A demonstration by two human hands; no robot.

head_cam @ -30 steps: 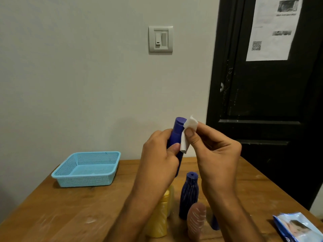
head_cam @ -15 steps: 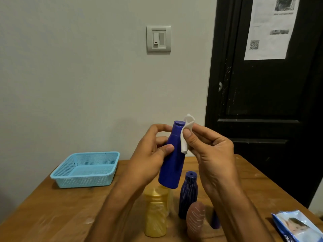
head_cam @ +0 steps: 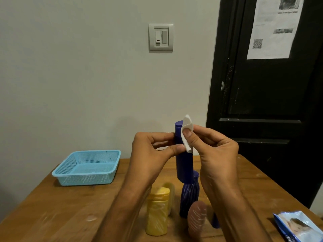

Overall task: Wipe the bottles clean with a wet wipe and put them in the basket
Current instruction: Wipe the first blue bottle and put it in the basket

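A smooth dark blue bottle point(head_cam: 183, 165) is held upright in the air above the table. My left hand point(head_cam: 153, 154) pinches its neck between thumb and fingers. My right hand point(head_cam: 211, 149) pinches a folded white wet wipe point(head_cam: 186, 135) and presses it against the bottle's neck just under the cap. Below stand a yellow bottle point(head_cam: 157, 212), a ribbed dark blue bottle point(head_cam: 189, 196) and a ribbed brown bottle point(head_cam: 196, 219). A light blue mesh basket point(head_cam: 87, 167) sits empty at the table's far left.
The wooden table point(head_cam: 52, 215) runs up to a pale wall. A wet wipe pack point(head_cam: 300, 227) lies at the near right corner. A small blue object point(head_cam: 215, 222) stands partly hidden behind my right forearm. A black door fills the right.
The bottle has turned more upright in my left hand and shifted in its grip. The wipe has slid along the neck near the cap.
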